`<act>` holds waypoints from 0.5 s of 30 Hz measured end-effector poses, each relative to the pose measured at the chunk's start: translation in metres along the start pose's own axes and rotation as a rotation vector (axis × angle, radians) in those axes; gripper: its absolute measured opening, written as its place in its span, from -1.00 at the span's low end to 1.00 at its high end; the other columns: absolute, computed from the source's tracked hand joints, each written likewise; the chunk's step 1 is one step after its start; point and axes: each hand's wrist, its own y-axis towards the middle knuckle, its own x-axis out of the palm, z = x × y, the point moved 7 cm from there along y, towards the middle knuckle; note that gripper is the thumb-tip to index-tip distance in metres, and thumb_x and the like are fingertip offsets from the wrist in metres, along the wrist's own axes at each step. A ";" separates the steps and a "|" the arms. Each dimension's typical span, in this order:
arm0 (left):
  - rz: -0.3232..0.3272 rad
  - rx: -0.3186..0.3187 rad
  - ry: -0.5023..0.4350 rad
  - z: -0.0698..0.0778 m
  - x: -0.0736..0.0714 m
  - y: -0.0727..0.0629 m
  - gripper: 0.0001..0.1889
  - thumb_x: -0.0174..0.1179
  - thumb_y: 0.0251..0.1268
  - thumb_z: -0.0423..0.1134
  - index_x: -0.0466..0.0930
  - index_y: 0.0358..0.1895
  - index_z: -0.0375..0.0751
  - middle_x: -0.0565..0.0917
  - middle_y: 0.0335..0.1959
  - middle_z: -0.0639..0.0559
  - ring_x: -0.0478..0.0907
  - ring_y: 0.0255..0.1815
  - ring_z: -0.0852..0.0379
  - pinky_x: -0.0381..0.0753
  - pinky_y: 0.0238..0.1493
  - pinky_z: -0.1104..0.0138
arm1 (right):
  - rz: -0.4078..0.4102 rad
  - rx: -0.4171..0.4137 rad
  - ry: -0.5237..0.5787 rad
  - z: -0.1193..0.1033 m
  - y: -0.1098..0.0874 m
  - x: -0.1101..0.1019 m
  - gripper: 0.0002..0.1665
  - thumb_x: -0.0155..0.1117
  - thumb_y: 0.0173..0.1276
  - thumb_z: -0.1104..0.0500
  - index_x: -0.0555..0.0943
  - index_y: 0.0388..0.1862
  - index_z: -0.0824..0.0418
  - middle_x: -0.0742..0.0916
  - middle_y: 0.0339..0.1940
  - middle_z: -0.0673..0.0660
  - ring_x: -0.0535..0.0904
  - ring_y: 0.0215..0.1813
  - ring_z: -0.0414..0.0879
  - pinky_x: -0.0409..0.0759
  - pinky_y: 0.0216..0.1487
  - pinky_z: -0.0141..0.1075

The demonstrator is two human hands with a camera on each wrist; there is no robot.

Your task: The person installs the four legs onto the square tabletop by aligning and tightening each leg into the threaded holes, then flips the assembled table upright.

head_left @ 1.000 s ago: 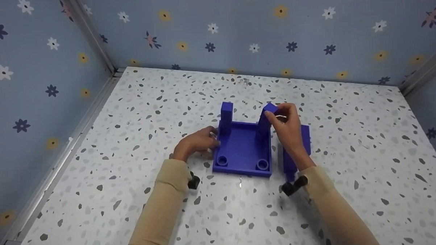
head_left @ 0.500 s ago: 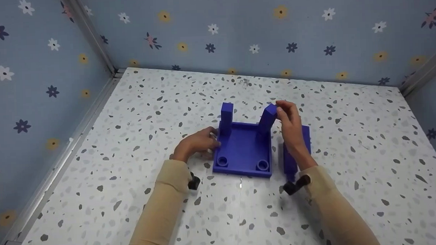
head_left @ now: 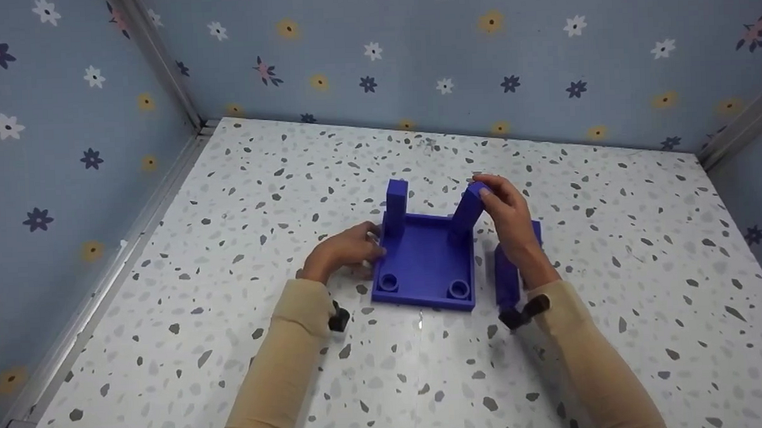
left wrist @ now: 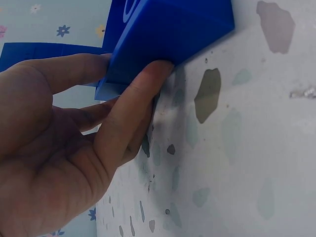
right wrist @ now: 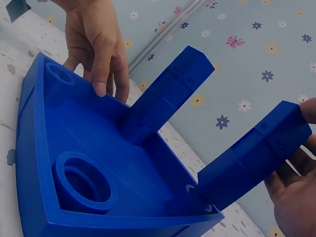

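A square blue-purple panel with a raised rim lies on the tabletop, a round socket in each near corner. On its far left corner a square post stands upright. The post at the far right corner leans to the right; in the right wrist view its lower end meets a socket. My right hand pinches this leaning post near its top, some fingers hidden behind it. With fingers and thumb, my left hand holds the panel's left edge, as the left wrist view shows up close.
To the right of the panel lies a loose post, and another blue-purple piece is partly covered by my right hand. The speckled tabletop ends at flower-patterned walls at the back and sides.
The far right post has tilted further to the right. My right hand's fingers shifted to its right side, then came back over its top. My left hand stays in place.
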 end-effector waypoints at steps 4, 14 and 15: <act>-0.004 0.004 0.001 0.000 0.000 0.001 -0.48 0.12 0.26 -0.17 0.30 0.28 -0.17 0.55 0.06 -0.13 0.58 -0.04 0.02 0.51 0.07 0.19 | 0.014 0.007 -0.017 0.000 -0.001 0.000 -0.59 0.10 0.42 0.25 0.43 0.20 0.39 0.47 0.21 0.38 0.50 0.07 -0.15 0.48 0.14 -0.36; -0.003 -0.005 -0.007 0.000 0.001 0.001 -0.48 0.12 0.26 -0.16 0.30 0.29 -0.15 0.56 0.03 -0.11 0.59 -0.05 0.03 0.50 0.07 0.19 | 0.077 -0.019 -0.184 -0.001 -0.003 0.003 -0.54 0.27 0.33 0.17 0.44 0.12 0.36 0.55 -0.11 0.04 0.47 -0.10 -0.14 0.49 -0.07 -0.38; -0.003 -0.008 -0.007 -0.001 0.000 0.001 -0.48 0.12 0.27 -0.16 0.30 0.29 -0.14 0.55 0.04 -0.11 0.59 -0.05 0.03 0.50 0.07 0.19 | 0.083 -0.027 -0.192 -0.002 -0.004 0.003 -0.55 0.27 0.33 0.18 0.43 0.11 0.38 0.54 -0.12 0.04 0.47 -0.11 -0.14 0.49 -0.07 -0.39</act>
